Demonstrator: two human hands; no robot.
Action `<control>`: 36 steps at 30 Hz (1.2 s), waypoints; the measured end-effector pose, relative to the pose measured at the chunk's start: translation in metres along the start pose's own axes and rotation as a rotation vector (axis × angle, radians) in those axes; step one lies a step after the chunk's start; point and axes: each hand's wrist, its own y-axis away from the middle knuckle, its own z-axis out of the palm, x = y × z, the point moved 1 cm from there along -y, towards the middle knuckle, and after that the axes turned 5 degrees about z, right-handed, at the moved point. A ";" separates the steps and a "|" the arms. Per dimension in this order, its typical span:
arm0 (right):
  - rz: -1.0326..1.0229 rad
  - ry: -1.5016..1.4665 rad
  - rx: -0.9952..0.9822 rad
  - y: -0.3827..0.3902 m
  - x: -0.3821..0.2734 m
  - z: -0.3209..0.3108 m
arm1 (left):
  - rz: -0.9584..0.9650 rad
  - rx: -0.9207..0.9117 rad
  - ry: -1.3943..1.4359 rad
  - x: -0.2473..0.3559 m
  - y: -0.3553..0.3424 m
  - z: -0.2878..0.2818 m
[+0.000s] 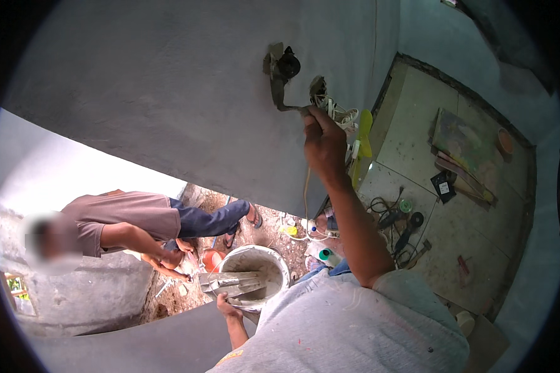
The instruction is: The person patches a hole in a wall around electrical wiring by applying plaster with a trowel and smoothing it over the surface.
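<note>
My right hand (323,143) is raised to the grey wall (168,93), fingers closed at the lower end of a grey mortar-smeared channel (279,87); what they hold is hidden. Above it is a dark round hole (289,62); beside it is a rough patch (318,90) with pale cables. A thin yellowish cord (306,199) hangs below the hand. My left hand (229,308) grips a whitish bucket (279,267) at its lower left edge. Grey mix is inside the bucket, and mortar-coated flat pieces (230,283) lie across it.
A person in a brown shirt (124,214) stands left, with another person's arm (165,266) near an orange bucket (211,260). Right are a yellow-green fan blade (364,133), a board (460,140), cabled power tools (410,227) and a hammer (420,252) on the tiled floor (473,248).
</note>
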 end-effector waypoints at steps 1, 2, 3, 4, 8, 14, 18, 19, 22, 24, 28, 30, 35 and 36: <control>-0.026 -0.003 0.013 0.005 0.002 0.000 | 0.021 0.004 -0.006 -0.001 0.002 0.005; -0.052 -0.004 0.025 0.009 0.004 0.000 | 0.041 0.007 -0.012 0.000 0.008 0.015; -0.072 -0.018 0.030 0.013 0.007 0.001 | 0.060 0.011 -0.017 0.001 0.013 0.022; -0.094 -0.040 0.031 0.017 0.007 0.004 | 0.055 -0.001 -0.016 0.001 0.012 0.019; 0.058 -0.182 -0.168 0.029 0.003 -0.010 | 0.039 -0.016 0.001 0.002 0.006 0.014; 0.439 -0.851 -0.683 0.044 0.026 -0.056 | 0.035 -0.036 0.020 0.003 0.003 0.010; 0.486 -0.841 -0.728 0.046 0.034 -0.051 | 0.044 -0.023 0.009 0.002 0.001 0.007; 0.500 -0.830 -0.703 0.046 0.036 -0.052 | 0.043 -0.021 0.016 0.002 0.003 0.011; 0.422 -0.670 -0.588 0.045 0.055 -0.050 | 0.046 -0.021 0.023 0.002 0.008 0.018; 0.305 -0.517 -0.482 0.045 0.071 -0.043 | 0.050 -0.034 0.007 0.003 0.009 0.014; 0.119 -0.225 -0.239 0.050 0.091 -0.013 | 0.045 -0.014 -0.047 0.004 0.009 0.010; 0.064 -0.132 -0.146 0.051 0.090 -0.002 | 0.033 -0.002 -0.094 0.003 0.003 0.001; -0.041 -0.041 -0.028 0.037 0.076 0.002 | 0.056 -0.028 -0.005 0.004 0.013 0.016; -0.033 -0.049 -0.033 0.034 0.075 0.003 | 0.048 -0.032 0.000 0.004 0.014 0.017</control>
